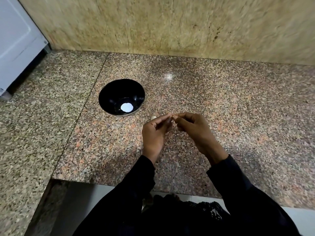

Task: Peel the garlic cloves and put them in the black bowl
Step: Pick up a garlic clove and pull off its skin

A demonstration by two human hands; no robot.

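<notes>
Two hands meet at frame centre: left hand [156,132] and right hand [193,129] pinch a garlic clove [172,117] between fingertips. Peeling likely goes best in small strips, over the tabletop [238,108], near the black bowl [121,97].

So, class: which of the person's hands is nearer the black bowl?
Left. The left hand is just right of and nearer the camera than the black bowl; the right hand is further right.

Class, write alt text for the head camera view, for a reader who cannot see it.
Seen from above, a person's left hand and right hand meet fingertip to fingertip, pinching a small garlic clove over a speckled granite counter. A black bowl stands just beyond the left hand, with a round white patch at its bottom and another pale clove lying beside it.
</notes>
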